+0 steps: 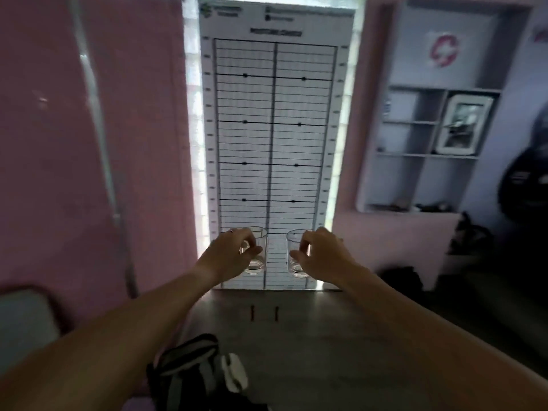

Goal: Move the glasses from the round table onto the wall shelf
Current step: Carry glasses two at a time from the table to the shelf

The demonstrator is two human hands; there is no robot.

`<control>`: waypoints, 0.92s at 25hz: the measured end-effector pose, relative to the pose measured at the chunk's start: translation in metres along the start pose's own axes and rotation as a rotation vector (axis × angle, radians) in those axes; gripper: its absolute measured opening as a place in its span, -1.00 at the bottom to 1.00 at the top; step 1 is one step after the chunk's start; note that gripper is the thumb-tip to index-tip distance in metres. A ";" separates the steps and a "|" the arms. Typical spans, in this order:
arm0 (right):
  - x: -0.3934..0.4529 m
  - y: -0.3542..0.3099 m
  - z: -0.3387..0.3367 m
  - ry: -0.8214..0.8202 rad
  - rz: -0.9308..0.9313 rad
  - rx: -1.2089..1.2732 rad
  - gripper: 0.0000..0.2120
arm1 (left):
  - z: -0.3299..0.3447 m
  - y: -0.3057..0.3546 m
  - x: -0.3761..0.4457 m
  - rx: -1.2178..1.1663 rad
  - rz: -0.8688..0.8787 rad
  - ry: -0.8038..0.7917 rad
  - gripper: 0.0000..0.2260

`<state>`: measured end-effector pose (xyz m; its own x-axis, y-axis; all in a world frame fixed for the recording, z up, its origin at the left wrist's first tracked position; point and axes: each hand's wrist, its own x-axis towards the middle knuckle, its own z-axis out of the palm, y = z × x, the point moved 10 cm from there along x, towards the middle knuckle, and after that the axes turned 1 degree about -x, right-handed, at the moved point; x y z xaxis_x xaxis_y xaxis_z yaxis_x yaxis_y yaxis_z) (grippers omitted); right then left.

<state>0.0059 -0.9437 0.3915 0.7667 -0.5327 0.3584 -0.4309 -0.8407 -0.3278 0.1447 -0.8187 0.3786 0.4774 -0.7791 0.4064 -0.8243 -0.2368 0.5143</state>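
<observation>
Both arms are stretched out in front of me, each hand holding a clear drinking glass upright in the air. My left hand (234, 253) grips the left glass (257, 256) from its left side. My right hand (321, 256) grips the right glass (296, 262) from its right side. The two glasses hang side by side, a small gap apart, in front of a tall lined chart. The wall shelf (427, 155), a recessed niche with several compartments, is up at the right. No round table is in view.
A tall white chart (272, 143) with black lines leans against a bright window straight ahead. Pink walls stand left and right. A striped bag (189, 372) lies on the floor below me. A framed picture (462, 126) stands in the shelf. Dark objects sit at the far right.
</observation>
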 end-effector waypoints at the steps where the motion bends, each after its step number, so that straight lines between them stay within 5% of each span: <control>1: -0.002 0.027 -0.010 0.017 0.042 -0.018 -0.74 | 0.021 0.017 0.017 -0.018 0.031 -0.027 -0.89; 15: 0.085 0.308 -0.114 0.191 0.463 -0.186 -0.73 | 0.230 0.180 0.283 -0.170 0.405 -0.232 -0.85; 23: 0.158 0.444 -0.131 0.200 0.567 -0.179 -0.74 | 0.324 0.221 0.417 -0.212 0.417 -0.247 -0.84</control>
<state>-0.1269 -1.4141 0.4166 0.2991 -0.8939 0.3338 -0.8307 -0.4161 -0.3698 0.0630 -1.3839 0.4174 0.0148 -0.9018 0.4320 -0.8371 0.2250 0.4985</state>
